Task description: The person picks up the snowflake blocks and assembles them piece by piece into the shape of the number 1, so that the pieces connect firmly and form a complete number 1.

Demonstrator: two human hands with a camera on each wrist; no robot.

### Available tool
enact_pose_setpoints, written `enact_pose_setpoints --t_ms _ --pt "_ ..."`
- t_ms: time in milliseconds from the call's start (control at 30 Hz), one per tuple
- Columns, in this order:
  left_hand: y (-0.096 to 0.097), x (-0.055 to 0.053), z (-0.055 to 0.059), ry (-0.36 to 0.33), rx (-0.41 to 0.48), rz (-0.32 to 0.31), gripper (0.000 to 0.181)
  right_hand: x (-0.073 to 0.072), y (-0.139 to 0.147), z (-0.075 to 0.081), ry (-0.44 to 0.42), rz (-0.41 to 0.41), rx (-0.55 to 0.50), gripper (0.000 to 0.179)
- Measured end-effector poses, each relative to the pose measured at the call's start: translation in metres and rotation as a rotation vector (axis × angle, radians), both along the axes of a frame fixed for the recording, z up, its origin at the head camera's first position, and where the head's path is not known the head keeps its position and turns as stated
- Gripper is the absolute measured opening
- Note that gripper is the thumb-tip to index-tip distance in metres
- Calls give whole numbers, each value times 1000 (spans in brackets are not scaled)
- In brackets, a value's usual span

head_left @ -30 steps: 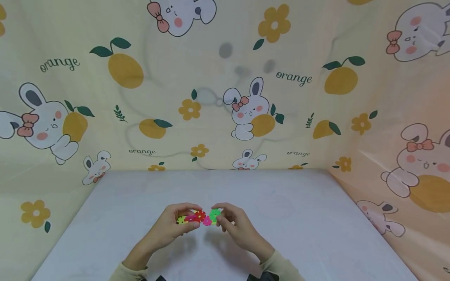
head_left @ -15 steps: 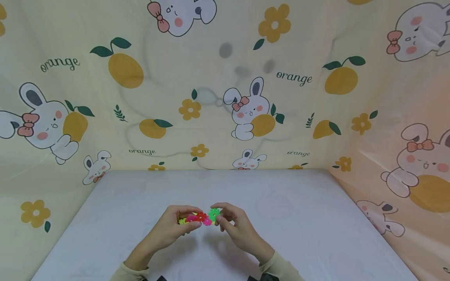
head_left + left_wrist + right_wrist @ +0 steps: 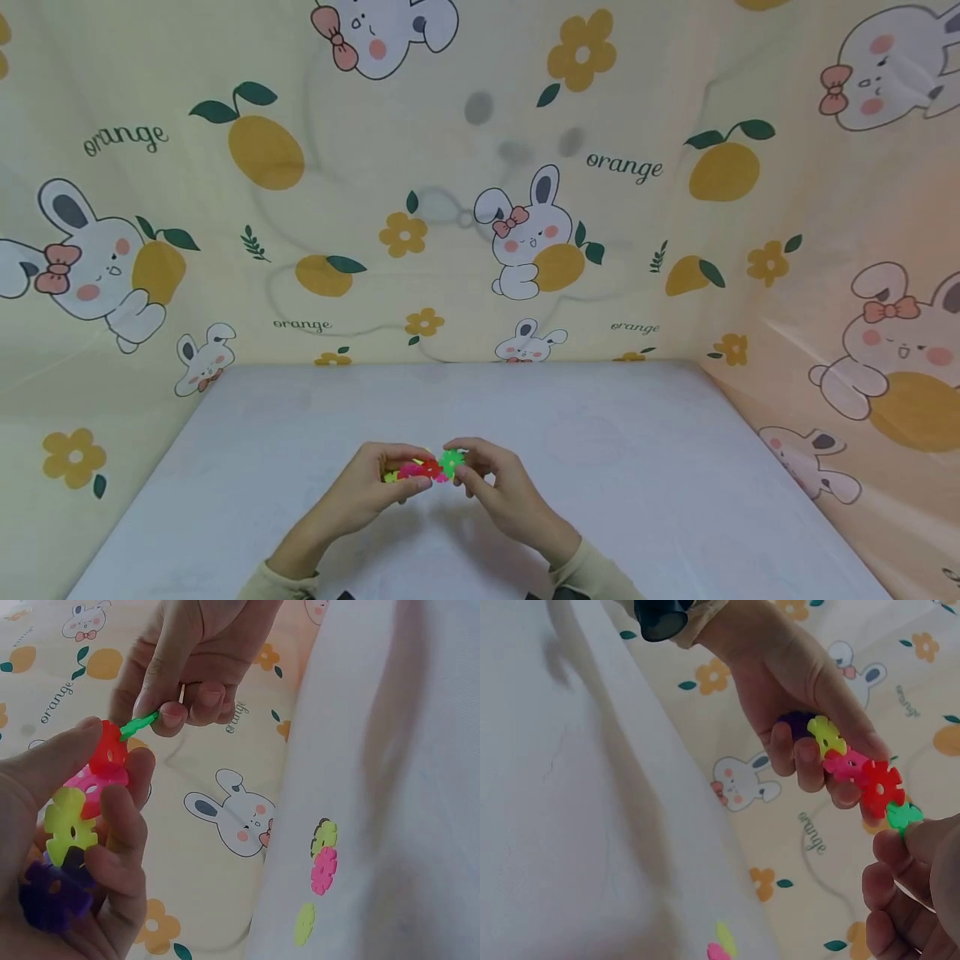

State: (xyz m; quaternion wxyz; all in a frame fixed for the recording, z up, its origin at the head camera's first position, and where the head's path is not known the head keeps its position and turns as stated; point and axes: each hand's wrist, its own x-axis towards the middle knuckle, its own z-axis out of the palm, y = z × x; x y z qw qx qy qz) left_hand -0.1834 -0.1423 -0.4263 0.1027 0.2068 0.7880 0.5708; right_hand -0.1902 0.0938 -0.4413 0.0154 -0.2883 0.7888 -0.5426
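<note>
My left hand [image 3: 367,482] holds a short chain of flower-shaped interlocking plastic discs. In the left wrist view the chain runs from a dark purple disc [image 3: 49,898] in the palm through a yellow disc [image 3: 67,819] and a pink disc [image 3: 93,789] to a red disc [image 3: 110,750] at the thumb tip. My right hand [image 3: 504,490] pinches a green disc [image 3: 452,463] between thumb and fingertips. Seen from the right wrist, the green disc's edge meets the red disc's rim, at an angle to it. Fingers partly cover the purple disc.
On the white table [image 3: 637,467] lie a pink disc [image 3: 324,871] overlapping a yellow one and a separate yellow disc [image 3: 305,924]. A patterned cloth [image 3: 450,167] with rabbits and oranges hangs behind and along both sides of the table.
The right hand has moved slightly left, bringing the green disc across the gap to the red disc. The left hand has shifted a little down and right with the chain.
</note>
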Motion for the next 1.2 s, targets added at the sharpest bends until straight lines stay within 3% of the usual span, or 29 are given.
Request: enact_pose_setpoints --t_ms 433,800,1200 --pt "1 -2 -2 28 -22 -33 32 2 -1 -3 55 -32 31 30" --pt "1 -3 -4 31 -30 -55 30 3 -2 -5 132 1 34 31" --pt "0 2 -1 9 7 -72 31 5 -3 -5 90 -2 25 31"
